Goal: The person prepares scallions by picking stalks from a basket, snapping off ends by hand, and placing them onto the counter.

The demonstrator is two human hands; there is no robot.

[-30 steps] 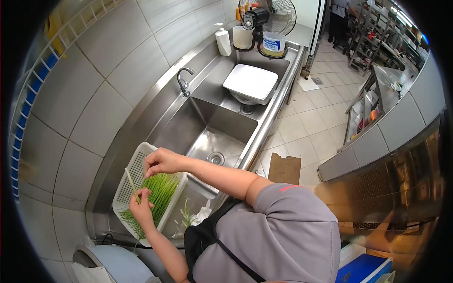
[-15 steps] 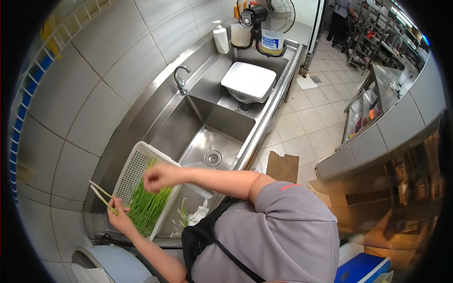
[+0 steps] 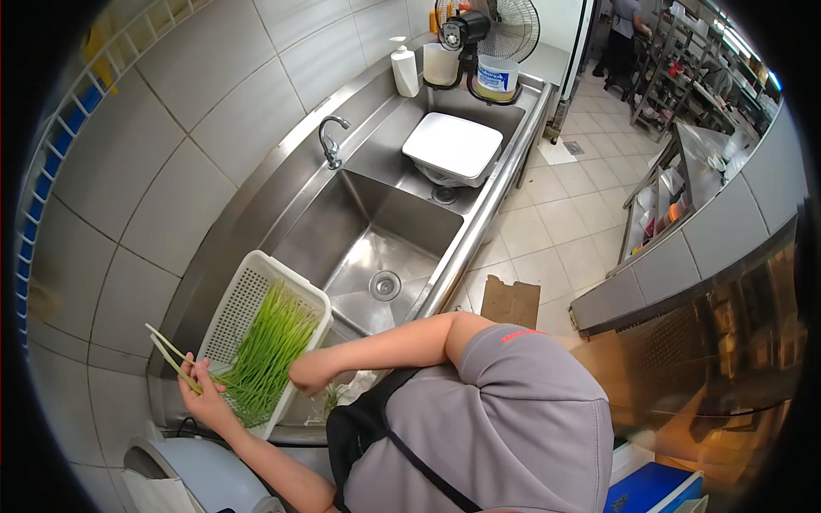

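Observation:
My left hand [image 3: 203,392] is closed on a few long green stalks [image 3: 175,359] with pale ends, at the left edge of the white perforated basket [image 3: 229,309]. Inside the basket lies a large bunch of thin green stalks [image 3: 275,342]. My right hand [image 3: 313,373] is beside the basket's right rim, above some loose scraps [image 3: 332,395]; its fingers point down and are hidden, so what it holds cannot be made out.
Beyond the basket are an empty-looking sink basin [image 3: 385,248], a faucet [image 3: 331,141] and a white-lidded container [image 3: 453,145]. A soap bottle [image 3: 404,70] and a fan [image 3: 466,31] stand farther back. A person [image 3: 623,34] stands at the far right.
My right hand has moved from above the basket toward me, to the scraps beside it. My left hand has shifted left and down with the stalks.

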